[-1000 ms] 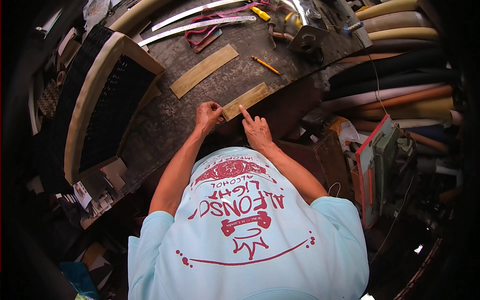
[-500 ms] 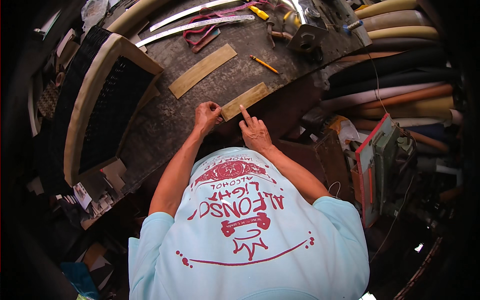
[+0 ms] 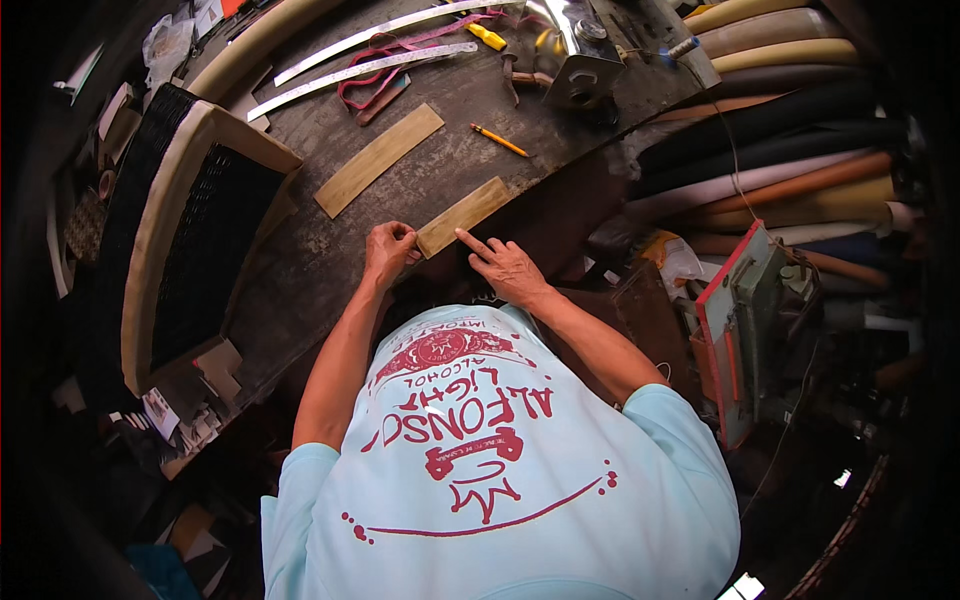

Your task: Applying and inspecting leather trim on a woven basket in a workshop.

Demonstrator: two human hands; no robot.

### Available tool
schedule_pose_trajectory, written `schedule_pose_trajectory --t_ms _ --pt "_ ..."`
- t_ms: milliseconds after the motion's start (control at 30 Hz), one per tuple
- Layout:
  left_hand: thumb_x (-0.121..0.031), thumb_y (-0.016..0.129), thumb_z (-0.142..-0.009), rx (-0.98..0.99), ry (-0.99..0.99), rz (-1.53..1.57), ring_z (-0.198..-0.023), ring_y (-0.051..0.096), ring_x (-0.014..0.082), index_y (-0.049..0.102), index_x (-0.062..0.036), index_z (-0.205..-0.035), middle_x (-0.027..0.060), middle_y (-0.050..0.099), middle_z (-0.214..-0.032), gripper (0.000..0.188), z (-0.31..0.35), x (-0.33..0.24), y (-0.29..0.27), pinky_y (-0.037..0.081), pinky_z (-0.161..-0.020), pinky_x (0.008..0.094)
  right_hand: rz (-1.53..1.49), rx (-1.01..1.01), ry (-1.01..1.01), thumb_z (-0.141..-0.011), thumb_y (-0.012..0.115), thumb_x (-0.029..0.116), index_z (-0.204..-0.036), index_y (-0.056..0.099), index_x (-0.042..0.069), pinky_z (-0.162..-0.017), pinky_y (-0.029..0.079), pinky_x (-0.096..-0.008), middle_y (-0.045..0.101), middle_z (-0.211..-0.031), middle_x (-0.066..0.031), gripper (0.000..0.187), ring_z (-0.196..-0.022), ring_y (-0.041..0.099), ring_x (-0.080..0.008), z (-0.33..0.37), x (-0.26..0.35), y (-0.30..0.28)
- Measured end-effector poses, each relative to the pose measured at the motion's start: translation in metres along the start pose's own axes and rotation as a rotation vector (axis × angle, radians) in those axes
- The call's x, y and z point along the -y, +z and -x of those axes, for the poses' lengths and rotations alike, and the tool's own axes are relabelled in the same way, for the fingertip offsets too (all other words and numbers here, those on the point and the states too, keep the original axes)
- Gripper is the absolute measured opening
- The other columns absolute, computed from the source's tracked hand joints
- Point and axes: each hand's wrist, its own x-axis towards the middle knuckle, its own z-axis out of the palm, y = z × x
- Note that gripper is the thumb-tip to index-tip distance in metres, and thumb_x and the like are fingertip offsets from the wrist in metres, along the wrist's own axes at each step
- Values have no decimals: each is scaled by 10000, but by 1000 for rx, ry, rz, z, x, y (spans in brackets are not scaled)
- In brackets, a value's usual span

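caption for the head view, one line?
Left hand grips the near end of a tan strip on a dark workbench; right hand points beside it.

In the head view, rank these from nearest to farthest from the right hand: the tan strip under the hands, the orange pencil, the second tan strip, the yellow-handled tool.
From the right hand:
1. Tan strip, touched by its forefinger.
2. Orange pencil, farther up the bench.
3. Second tan strip, up and to the left.
4. Yellow-handled tool, at the bench's far edge.

orange pencil [image 3: 499, 140], metal rulers [image 3: 362, 70], material rolls [image 3: 790, 150]
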Motion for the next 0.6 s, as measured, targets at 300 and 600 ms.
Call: schedule_pose_trajectory --t_ms 300,600 --pt "-76 594 -894 -3 -6 9 -632 676 143 651 49 -914 85 668 -740 139 -3 2 0 554 -548 255 48 -75 391 -772 631 55 -994 599 33 -717 456 -416 343 -1487 -153 226 -806 583 -295 22 -84 -28" --pt "-75 560 -927 34 -24 162 -687 660 117 661 33 -957 65 674 -790 150 8 7 -5 547 -612 246 -48 -163 466 -781 723 193 -934 573 41 -797 524 -467 398 -1416 -197 263 -978 620 -386 -37 -216 -86"
